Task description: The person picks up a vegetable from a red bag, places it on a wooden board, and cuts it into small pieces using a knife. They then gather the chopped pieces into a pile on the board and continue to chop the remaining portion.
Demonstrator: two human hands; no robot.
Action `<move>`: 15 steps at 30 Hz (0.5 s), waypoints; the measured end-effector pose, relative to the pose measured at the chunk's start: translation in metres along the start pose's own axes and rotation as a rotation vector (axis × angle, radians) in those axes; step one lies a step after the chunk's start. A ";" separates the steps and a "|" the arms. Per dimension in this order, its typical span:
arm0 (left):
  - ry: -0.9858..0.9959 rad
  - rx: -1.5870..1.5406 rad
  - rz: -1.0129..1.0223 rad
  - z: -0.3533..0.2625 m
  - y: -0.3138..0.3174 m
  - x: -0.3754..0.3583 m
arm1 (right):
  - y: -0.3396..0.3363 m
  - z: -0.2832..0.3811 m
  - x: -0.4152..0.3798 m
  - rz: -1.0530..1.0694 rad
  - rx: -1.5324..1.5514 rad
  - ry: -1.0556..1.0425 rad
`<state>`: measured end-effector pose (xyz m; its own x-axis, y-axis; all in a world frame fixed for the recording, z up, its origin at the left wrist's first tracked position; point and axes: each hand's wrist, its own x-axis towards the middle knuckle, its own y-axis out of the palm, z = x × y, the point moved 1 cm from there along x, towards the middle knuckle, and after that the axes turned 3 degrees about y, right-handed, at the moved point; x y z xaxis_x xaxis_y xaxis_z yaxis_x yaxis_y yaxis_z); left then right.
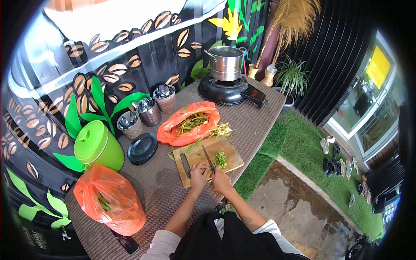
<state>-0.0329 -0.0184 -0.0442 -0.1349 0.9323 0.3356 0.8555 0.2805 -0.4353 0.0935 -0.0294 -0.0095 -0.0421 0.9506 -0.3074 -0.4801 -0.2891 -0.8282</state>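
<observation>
My right hand [222,181] is closed round the handle of a knife [208,157], whose blade points away from me over the wooden cutting board [234,159]. Close beside it, my left hand [198,174] has its fingers bent together near the knife's handle end; whatever they hold is too small to name. To the right of the blade lies a small heap of chopped greens [220,160]. A second, dark-bladed knife [185,165] rests along the board's left side. Just beyond the board, an orange plastic bag [171,138] lies open with leafy greens [193,123] inside, and pale rooted stems [222,130] stick out.
A steel pot [226,65] stands on a black portable stove [225,90] at the far end. Cutlery cups [150,113], dark plates [142,148] and a green lidded bucket [97,146] line the wall side. Another orange bag [113,199] and a phone [125,242] are at left.
</observation>
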 end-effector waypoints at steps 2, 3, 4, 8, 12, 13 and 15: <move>0.018 -0.024 -0.006 0.003 0.005 0.004 | -0.004 -0.002 0.001 0.016 -0.004 -0.017; 0.034 -0.048 -0.016 0.002 0.007 0.006 | -0.009 -0.001 -0.002 0.033 -0.003 -0.020; 0.033 -0.051 -0.014 0.002 0.007 0.005 | -0.013 0.000 -0.004 0.052 -0.002 -0.025; 0.057 -0.056 0.001 -0.002 0.003 0.003 | -0.007 0.005 -0.013 0.039 -0.007 -0.015; 0.047 -0.085 -0.008 -0.005 0.003 -0.003 | 0.006 0.003 0.004 -0.010 0.018 0.001; 0.047 -0.084 -0.007 -0.005 0.002 -0.004 | 0.004 0.002 0.008 -0.001 0.013 -0.034; 0.190 0.052 0.010 -0.006 0.001 -0.005 | -0.005 -0.001 0.013 0.008 0.020 -0.049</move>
<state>-0.0286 -0.0241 -0.0413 -0.0252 0.8766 0.4806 0.8288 0.2872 -0.4803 0.0968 -0.0159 -0.0097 -0.0891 0.9528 -0.2903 -0.4967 -0.2951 -0.8162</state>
